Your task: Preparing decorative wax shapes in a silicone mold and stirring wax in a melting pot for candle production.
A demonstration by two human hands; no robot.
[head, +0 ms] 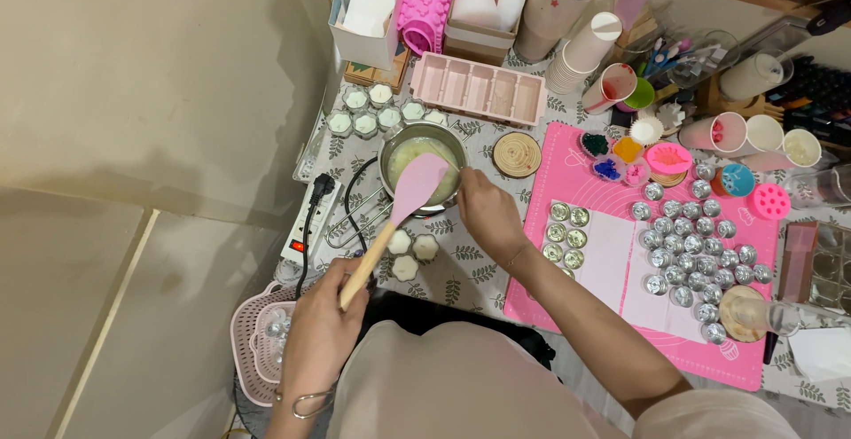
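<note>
- The left hand (324,319) has its fingers closed around the wooden handle of a pink spatula (417,186). It grips low on the handle, so the long shaft lets the blade reach forward over the pot while the hand stays back from it.
- Three white flower-shaped pieces (412,251) lie on the surface just beside the handle, near the pot.
- The right hand (486,213) rests against the near right rim of the small metal pot (424,166), seemingly to steady it. Its fingertips are turned away, so I cannot tell whether they pinch the rim or merely press on it.
- The pot holds a pale, creamy liquid, and the spatula's blade lies across its opening.
- A white power strip (308,217) sits left of the pot, its black cord running toward it, likely for heat.
- On the pink mat (567,301) to the right, small metal cups (696,253) stand grouped within arm's reach.
- Farther off, filled white cups (368,111) and a pink bar mould (479,89) sit behind the pot.
</note>
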